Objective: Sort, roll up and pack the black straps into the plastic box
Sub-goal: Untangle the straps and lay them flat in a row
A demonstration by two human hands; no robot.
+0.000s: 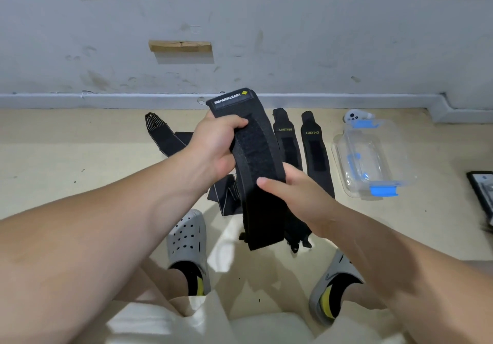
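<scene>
A wide black strap [256, 151] with a white-lettered label at its top end hangs in front of me above the floor. My left hand [216, 146] grips its upper part, fingers curled over the edge. My right hand [290, 191] holds it lower down, thumb across the front. Two narrower black straps [316, 149] with yellow lettering lie side by side on the floor behind it. Another black strap [166, 137] with a striped end lies to the left, and more black strap [226, 197] shows under my hands. The clear plastic box [373, 157] with blue clips sits open at the right.
A white game controller [356, 115] lies beyond the box by the grey baseboard. A dark flat object [484, 191] sits at the right edge. My feet in grey clogs [188, 239] stand on the beige floor below the strap.
</scene>
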